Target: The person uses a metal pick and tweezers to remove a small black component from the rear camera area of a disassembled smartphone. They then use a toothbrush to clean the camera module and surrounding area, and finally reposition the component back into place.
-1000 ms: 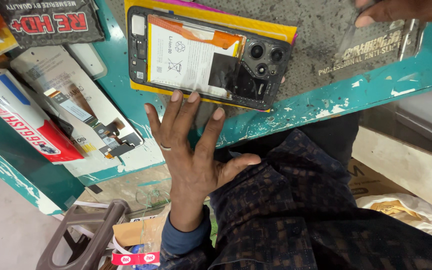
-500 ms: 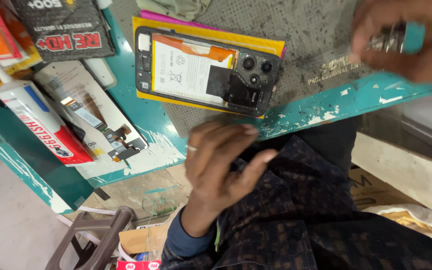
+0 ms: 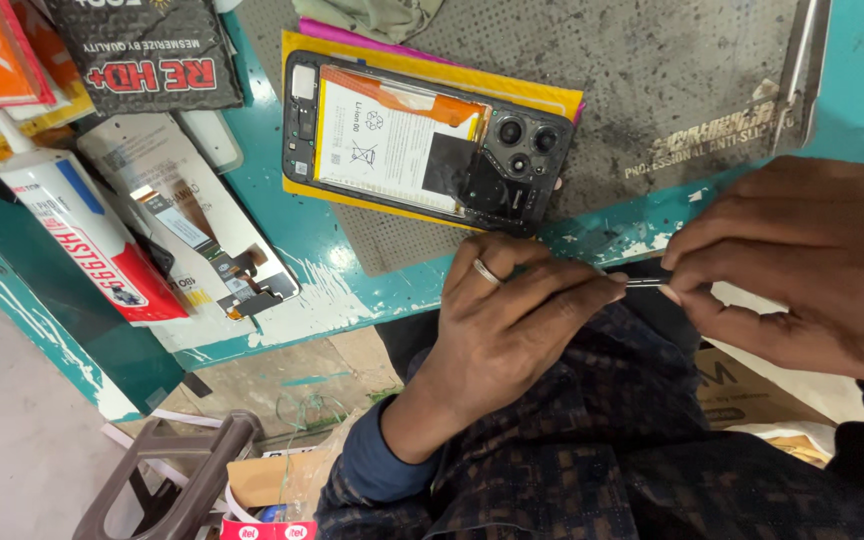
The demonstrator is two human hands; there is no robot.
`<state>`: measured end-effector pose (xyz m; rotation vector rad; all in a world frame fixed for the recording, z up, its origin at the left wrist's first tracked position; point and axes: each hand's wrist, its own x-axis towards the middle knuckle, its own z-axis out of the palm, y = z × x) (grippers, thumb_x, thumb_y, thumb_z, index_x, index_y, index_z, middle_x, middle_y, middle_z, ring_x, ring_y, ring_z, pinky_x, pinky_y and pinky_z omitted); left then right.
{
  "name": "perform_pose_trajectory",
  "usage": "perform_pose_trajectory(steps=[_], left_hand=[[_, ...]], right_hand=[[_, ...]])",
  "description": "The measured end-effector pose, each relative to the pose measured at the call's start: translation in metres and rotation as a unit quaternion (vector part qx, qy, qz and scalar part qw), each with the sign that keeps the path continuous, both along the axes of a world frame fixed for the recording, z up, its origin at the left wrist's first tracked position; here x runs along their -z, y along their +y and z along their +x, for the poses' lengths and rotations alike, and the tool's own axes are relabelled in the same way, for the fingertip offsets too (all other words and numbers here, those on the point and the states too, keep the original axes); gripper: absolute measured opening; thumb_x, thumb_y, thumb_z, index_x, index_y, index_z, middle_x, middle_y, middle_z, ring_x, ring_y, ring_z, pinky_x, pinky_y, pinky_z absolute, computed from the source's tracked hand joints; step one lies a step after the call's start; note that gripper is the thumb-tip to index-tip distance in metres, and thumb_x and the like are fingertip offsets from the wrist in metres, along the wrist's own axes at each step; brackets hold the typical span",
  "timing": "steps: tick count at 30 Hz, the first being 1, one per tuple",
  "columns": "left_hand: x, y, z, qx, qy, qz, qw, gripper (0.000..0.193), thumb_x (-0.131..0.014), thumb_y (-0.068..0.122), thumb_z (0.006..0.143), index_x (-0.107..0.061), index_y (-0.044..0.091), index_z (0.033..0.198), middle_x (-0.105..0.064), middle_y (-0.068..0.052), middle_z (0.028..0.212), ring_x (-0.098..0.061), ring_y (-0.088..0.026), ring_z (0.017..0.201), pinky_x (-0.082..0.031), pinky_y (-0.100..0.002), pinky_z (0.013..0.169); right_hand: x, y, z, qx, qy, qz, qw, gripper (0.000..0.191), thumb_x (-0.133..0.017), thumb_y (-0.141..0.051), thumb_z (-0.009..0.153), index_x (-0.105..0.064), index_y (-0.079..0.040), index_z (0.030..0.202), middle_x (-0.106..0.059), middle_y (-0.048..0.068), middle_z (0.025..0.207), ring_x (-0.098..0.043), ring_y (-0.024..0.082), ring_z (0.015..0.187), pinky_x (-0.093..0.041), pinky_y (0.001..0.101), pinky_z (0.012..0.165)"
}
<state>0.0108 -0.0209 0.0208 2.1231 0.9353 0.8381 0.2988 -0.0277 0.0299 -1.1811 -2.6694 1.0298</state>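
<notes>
At the far left of your teal bench [image 3: 352, 270] a white glue tube [image 3: 72, 235] with a red end lies slanted, and just to its right a white card [image 3: 167, 215] carries a flat ribbon cable [image 3: 207, 250]. A dark packet [image 3: 147, 50] sits above them. Further right, the opened phone [image 3: 422, 145] lies back-up on a yellow sheet [image 3: 542, 95] over the grey dotted mat [image 3: 652, 80], its white battery and camera lenses showing; it is just above your hands and neither hand touches it. Your left hand [image 3: 507, 320], ring on one finger, is below the phone at the bench edge, fingers curled with the fingertips [image 3: 612, 285] pinched on one end of a thin metal tool [image 3: 642, 283]. Your right hand [image 3: 802, 265] meets it from the right, fingers closed on the tool's other end, so both hands are drawn close together over your dark patterned lap, near the bench's front edge.
</notes>
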Motion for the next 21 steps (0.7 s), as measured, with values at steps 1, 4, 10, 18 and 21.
perform_pose_trajectory(steps=[1, 4, 10, 18, 21], left_hand=[[0.001, -0.001, 0.0, -0.001, -0.004, 0.001, 1.0, 0.025, -0.083, 0.013, 0.093, -0.076, 0.013, 0.117, -0.072, 0.004, 0.11, -0.062, -0.019, 0.104, -0.049, -0.035, 0.089], [0.005, -0.003, 0.001, -0.025, -0.075, -0.005, 0.997, 0.027, -0.086, 0.012, 0.092, -0.074, 0.011, 0.116, -0.073, 0.002, 0.11, -0.061, -0.02, 0.101, -0.049, -0.036, 0.087], [0.013, -0.009, 0.009, -0.072, -0.176, -0.044, 0.981, 0.035, -0.09, 0.01, 0.088, -0.061, 0.01, 0.108, -0.074, 0.0, 0.102, -0.064, -0.019, 0.094, -0.051, -0.037, 0.084], [0.012, 0.0, 0.005, -0.085, -0.106, -0.021, 0.991, 0.038, -0.089, 0.027, 0.09, -0.062, 0.011, 0.113, -0.07, -0.002, 0.111, -0.065, -0.022, 0.103, -0.05, -0.039, 0.09], [0.012, 0.019, -0.011, -0.06, 0.033, 0.064, 0.996, 0.046, -0.082, 0.045, 0.093, -0.066, 0.012, 0.122, -0.06, -0.007, 0.132, -0.059, -0.026, 0.123, -0.042, -0.049, 0.108]], right_hand=[[-0.001, 0.003, -0.003, 0.003, 0.009, -0.005, 1.0, 0.022, -0.085, -0.03, 0.071, -0.077, -0.02, 0.089, -0.077, 0.0, 0.094, -0.075, 0.019, 0.086, -0.059, 0.0402, 0.079], [-0.005, 0.009, -0.015, 0.13, 0.182, 0.001, 0.975, 0.042, -0.089, -0.03, 0.079, -0.068, -0.008, 0.107, -0.073, 0.011, 0.103, -0.075, 0.023, 0.096, -0.06, 0.0332, 0.081], [0.004, 0.004, -0.049, 0.215, 0.365, -0.076, 0.903, 0.028, -0.085, -0.017, 0.079, -0.073, -0.007, 0.102, -0.072, 0.015, 0.108, -0.075, 0.025, 0.098, -0.061, 0.0331, 0.081], [0.034, -0.014, -0.041, 0.243, 0.441, -0.057, 0.862, 0.037, -0.073, -0.001, 0.093, -0.063, -0.011, 0.127, -0.076, 0.009, 0.103, -0.077, 0.021, 0.086, -0.063, 0.036, 0.077], [0.042, -0.01, -0.033, 0.329, 0.427, -0.05, 0.841, 0.019, -0.059, 0.007, 0.109, -0.057, -0.01, 0.118, -0.075, 0.012, 0.098, -0.076, 0.023, 0.08, -0.062, 0.0368, 0.076]])
